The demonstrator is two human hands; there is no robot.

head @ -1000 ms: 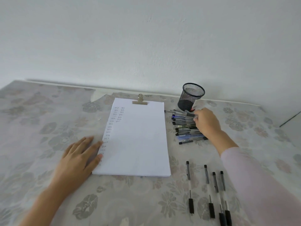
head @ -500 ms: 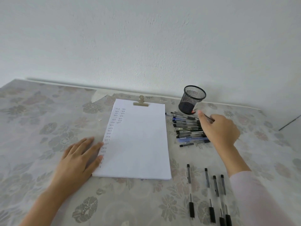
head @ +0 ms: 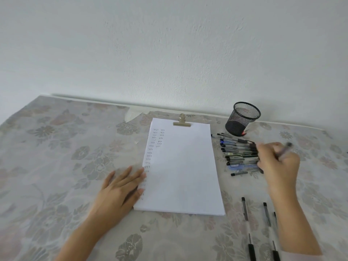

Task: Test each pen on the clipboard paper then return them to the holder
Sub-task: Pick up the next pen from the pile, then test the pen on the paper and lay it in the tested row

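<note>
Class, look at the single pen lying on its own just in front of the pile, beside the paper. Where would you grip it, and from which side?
Pinch the lone pen at mid-barrel, coming from above. It lies flat and sideways on the tablecloth, apart from the pile, so thumb and finger probably fit on its near and far sides.

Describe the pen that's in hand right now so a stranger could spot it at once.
Find the white clipboard paper; right of it lies a pile of pens in front of the black mesh holder. Just right of that pile, the right hand grips one dark pen, the only pen held rather than lying down.
</note>
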